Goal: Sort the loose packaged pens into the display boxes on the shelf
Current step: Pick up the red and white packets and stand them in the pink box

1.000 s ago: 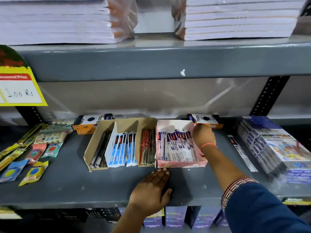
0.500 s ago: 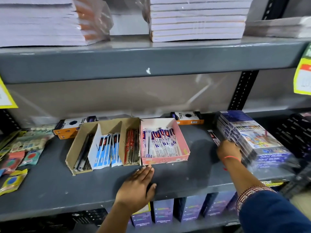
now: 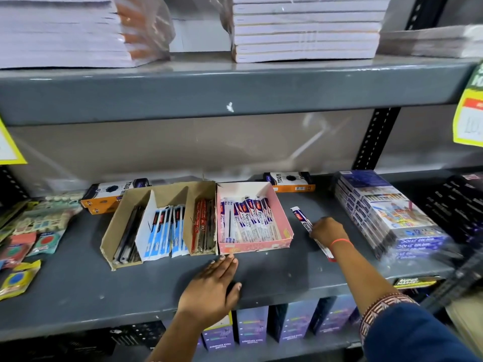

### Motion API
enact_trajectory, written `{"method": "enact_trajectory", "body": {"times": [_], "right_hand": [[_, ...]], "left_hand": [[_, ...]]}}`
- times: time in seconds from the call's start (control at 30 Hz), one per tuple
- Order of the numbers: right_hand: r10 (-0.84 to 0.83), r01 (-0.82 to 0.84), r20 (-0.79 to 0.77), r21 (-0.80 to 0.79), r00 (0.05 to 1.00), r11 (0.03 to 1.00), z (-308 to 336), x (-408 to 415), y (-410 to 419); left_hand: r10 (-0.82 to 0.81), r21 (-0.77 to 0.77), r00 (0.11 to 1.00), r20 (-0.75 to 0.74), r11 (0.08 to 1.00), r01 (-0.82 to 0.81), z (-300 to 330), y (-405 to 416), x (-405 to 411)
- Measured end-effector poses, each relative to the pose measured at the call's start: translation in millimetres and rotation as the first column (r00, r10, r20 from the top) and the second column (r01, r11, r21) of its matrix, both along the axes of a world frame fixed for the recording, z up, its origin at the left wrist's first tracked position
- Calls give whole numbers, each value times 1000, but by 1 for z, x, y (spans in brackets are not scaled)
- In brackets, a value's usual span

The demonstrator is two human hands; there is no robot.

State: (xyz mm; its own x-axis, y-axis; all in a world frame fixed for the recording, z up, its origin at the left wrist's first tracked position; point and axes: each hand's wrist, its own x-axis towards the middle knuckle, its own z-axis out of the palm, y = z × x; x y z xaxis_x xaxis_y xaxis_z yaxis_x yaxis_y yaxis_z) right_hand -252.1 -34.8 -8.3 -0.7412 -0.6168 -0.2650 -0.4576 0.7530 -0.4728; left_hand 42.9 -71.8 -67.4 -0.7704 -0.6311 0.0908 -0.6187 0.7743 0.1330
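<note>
A pink display box (image 3: 283, 219) with several white and blue packaged pens stands mid-shelf. Touching its left side is a brown cardboard box (image 3: 119, 219) divided into compartments with black, blue-carded and red pens. A loose packaged pen (image 3: 300, 215), white with red and blue print, lies just right of the pink box, and my right hand (image 3: 326, 231) is closed around its middle. My left hand (image 3: 211, 286) rests flat, palm down, on the grey shelf (image 3: 78, 288), fingertips at the pink box's front left corner.
A stack of blue boxed sets (image 3: 386, 212) stands at the right, close to my right hand. Orange and white boxes (image 3: 290, 180) lie behind the display boxes. Small colourful packets (image 3: 31, 231) are spread at the left. Paper reams (image 3: 305, 27) fill the upper shelf.
My right hand left the pink box's back corner, went right to the stack of boxed sets, and now grips the loose pen, which is shifted towards the pink box. My left hand stayed put.
</note>
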Motion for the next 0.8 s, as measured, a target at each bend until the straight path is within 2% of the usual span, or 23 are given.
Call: {"method": "enact_trajectory", "body": {"times": [0.17, 0.4, 0.5, 0.6, 0.7, 0.8], "right_hand": [[-17, 15, -69, -35, 997, 999, -2, 9, -6], [-82, 89, 98, -62, 992, 994, -1, 5, -9], [-74, 89, 214, -59, 974, 994, 3, 2, -3], [-81, 122, 309, -115, 948, 986, 5, -2, 2], [-67, 134, 305, -207, 950, 969, 6, -3, 6], [-70, 242, 426, -366, 902, 898, 7, 3, 12]], "left_hand": [[-10, -10, 1000, -17, 1000, 10, 0, -1, 0], [-12, -10, 999, -38, 1000, 12, 2, 0, 1], [-15, -6, 999, -40, 1000, 14, 1, 0, 1], [-15, -6, 999, -40, 1000, 15, 1, 0, 1], [-13, 0, 999, -41, 1000, 13, 2, 0, 0], [-9, 10, 998, -56, 1000, 10, 3, 0, 0]]}}
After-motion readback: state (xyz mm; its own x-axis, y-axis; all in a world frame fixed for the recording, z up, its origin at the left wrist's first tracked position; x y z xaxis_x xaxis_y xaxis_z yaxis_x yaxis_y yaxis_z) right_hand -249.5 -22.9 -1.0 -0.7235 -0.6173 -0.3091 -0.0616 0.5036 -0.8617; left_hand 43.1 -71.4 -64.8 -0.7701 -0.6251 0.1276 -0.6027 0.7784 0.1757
